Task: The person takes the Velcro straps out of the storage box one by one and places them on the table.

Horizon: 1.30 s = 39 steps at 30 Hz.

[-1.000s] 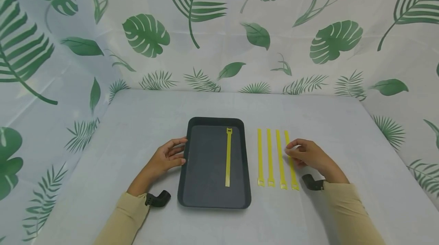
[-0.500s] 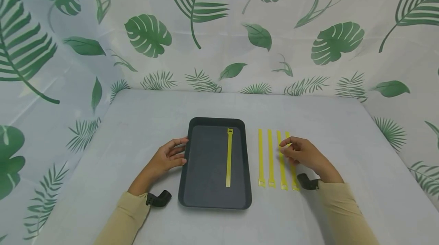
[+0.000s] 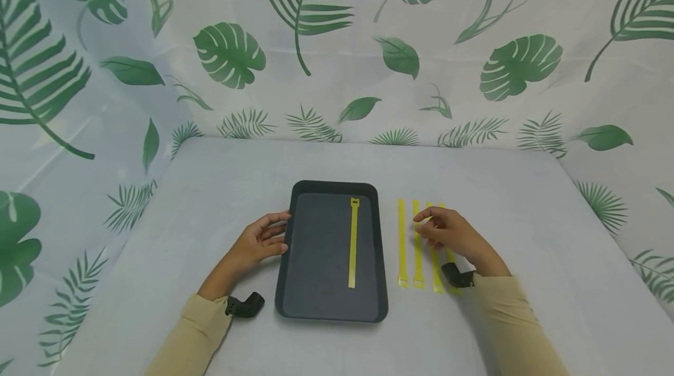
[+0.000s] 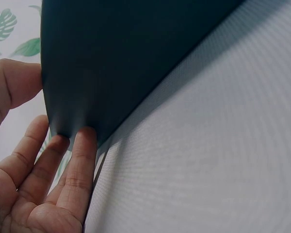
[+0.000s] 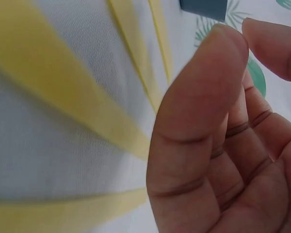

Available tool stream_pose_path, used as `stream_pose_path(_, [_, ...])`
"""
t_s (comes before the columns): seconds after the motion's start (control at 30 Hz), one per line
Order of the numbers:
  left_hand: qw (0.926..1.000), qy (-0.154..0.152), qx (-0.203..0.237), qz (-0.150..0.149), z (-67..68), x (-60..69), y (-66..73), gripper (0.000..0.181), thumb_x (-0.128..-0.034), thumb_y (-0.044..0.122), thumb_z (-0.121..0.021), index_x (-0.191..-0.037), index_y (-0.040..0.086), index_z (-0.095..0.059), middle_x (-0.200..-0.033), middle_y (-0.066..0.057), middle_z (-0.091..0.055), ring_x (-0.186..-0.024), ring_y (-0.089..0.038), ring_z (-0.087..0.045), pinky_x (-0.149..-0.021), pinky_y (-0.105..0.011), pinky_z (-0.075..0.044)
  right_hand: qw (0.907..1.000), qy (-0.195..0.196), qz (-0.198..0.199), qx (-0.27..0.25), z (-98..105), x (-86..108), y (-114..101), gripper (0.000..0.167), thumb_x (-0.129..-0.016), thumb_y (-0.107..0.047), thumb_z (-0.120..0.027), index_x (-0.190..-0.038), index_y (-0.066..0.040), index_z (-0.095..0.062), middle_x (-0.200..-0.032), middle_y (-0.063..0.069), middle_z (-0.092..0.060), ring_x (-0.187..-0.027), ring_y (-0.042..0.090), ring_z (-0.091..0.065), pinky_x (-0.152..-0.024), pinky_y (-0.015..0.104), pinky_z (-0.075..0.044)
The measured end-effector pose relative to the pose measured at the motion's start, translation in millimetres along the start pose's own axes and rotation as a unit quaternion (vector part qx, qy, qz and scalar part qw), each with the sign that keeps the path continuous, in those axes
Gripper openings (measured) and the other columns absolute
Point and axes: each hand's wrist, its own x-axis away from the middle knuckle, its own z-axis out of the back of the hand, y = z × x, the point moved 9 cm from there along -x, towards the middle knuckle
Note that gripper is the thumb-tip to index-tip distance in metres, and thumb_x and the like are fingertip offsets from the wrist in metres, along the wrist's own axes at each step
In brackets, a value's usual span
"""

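A dark grey rectangular tray (image 3: pixel 318 265) lies on the table, with one yellow slotted-head cable strap (image 3: pixel 353 247) lengthwise on its floor. My left hand (image 3: pixel 259 241) rests against the tray's left side; in the left wrist view its fingertips (image 4: pixel 85 138) touch the outer wall. Several more yellow straps (image 3: pixel 402 241) lie in a row right of the tray, slotted ends towards me. My right hand (image 3: pixel 454 237) hovers over this row with nothing in it, partly hiding the straps on the right. Its thumb and forefinger stand apart in the right wrist view.
A white cloth (image 3: pixel 237 171) covers the table. Behind it hangs a leaf-patterned backdrop (image 3: pixel 316 89). Each wrist wears a black camera mount, one at the left cuff (image 3: pixel 245 306) and one at the right cuff (image 3: pixel 458 275).
My right hand has moved left across the strap row, from the rightmost strap towards the second from the tray. The left hand, tray and straps have stayed in place.
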Motion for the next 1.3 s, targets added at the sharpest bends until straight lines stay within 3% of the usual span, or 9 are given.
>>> stream_pose_path(0.8, [1.0, -0.003, 0.003, -0.004, 1.0, -0.7, -3.4, 0.067, -0.096, -0.009, -0.073, -0.155, -0.016, -0.041, -0.168, -0.035, -0.032, -0.145, -0.06, -0.044, -0.099, -0.027, -0.06, 0.9987, -0.024, 0.044, -0.006, -22.2, -22.7, -24.5, 0.03, -0.105, -0.003, -0.068, -0.129, 0.013, -0.061, -0.087, 0.013, -0.067, -0.071, 0.018, -0.062, -0.063, 0.029, -0.058])
stream_pose_path(1.3, [0.9999, 0.003, 0.011, -0.002, 1.1, -1.5, -2.3, 0.068, -0.0942, -0.01, -0.074, -0.154, -0.017, -0.042, -0.169, -0.034, -0.031, -0.146, -0.059, -0.043, -0.1, -0.026, -0.059, 0.9973, -0.031, 0.065, 0.016, -36.8, -40.3, -50.7, 0.028, -0.105, -0.005, -0.069, -0.128, 0.01, -0.064, -0.093, 0.019, -0.07, -0.079, 0.031, -0.069, -0.069, 0.035, -0.063])
